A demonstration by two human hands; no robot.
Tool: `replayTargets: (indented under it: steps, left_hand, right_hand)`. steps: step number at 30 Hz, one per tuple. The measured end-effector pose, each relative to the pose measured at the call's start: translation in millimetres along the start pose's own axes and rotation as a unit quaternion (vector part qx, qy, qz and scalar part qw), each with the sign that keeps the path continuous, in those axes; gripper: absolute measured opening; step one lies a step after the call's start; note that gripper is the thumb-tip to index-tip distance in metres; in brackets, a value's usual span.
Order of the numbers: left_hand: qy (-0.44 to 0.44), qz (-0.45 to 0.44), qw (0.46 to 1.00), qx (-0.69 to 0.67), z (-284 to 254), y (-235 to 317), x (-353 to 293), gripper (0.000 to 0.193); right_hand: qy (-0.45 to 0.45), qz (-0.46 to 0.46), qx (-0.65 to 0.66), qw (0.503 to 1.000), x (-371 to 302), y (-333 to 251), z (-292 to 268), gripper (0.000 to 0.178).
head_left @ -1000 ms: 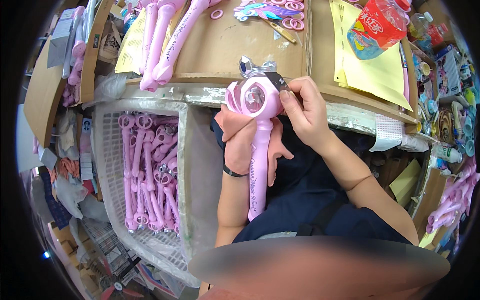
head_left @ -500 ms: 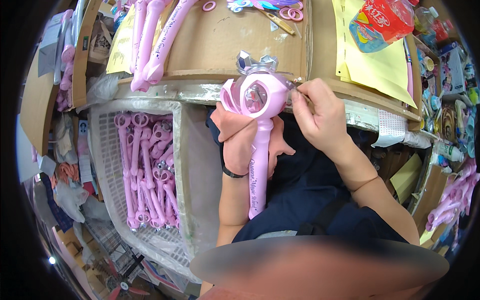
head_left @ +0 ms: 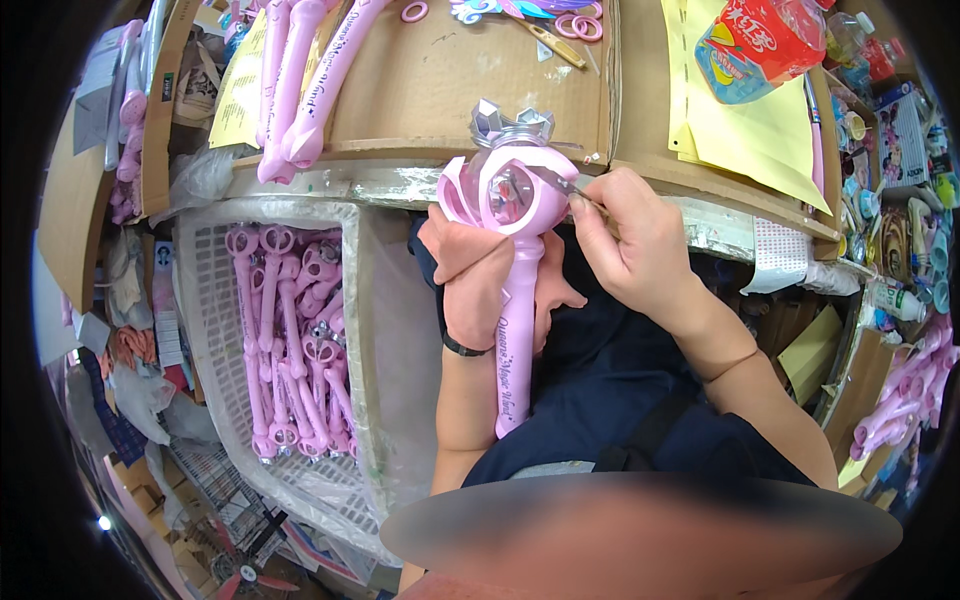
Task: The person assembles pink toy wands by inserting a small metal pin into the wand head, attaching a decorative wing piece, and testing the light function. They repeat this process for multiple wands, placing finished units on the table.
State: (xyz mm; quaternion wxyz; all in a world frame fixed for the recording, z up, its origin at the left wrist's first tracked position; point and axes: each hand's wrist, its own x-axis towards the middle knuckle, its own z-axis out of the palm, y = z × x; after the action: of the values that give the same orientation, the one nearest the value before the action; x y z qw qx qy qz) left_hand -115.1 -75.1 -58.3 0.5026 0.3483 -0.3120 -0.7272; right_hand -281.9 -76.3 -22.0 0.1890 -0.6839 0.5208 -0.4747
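My left hand (head_left: 478, 295), covered by a peach-coloured glove or cloth, is closed around a pink toy wand (head_left: 515, 325) just below its head. The wand stands nearly upright in front of me. A clear ball sits in its round pink head, and a silver crown (head_left: 512, 128) tops it. My right hand (head_left: 632, 235) pinches a thin, pointed metal tool (head_left: 562, 182), perhaps a small blade. The tool's tip lies against the upper right of the wand's head. Fingers hide most of its handle.
Left of my lap stands a white basket (head_left: 212, 330) holding several pink wands. More pink wands (head_left: 300, 100) lie on the cardboard-lined bench (head_left: 440, 90), by pink rings (head_left: 580, 27) and a gold-handled tool (head_left: 556, 46). A red-labelled bottle (head_left: 765, 45) rests on yellow paper (head_left: 745, 150).
My right hand has turned and shifted slightly down, and the metal tool now shows across the wand's head. My left hand and the wand stay nearly in place.
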Motion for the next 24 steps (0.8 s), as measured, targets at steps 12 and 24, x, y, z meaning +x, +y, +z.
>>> replayTargets:
  steps: [12, 24]
  left_hand:
    - [0.060, 0.023, 0.998, -0.014, 17, 5, -2, 0.043]
    - [0.004, -0.020, 1.000, -0.008, 10, 12, -4, 0.037]
  right_hand:
    - [0.009, 0.004, 0.008, 1.000, 0, 0, 3, 0.008]
    - [0.009, 0.044, 0.013, 0.999, 1, 3, 7, 0.008]
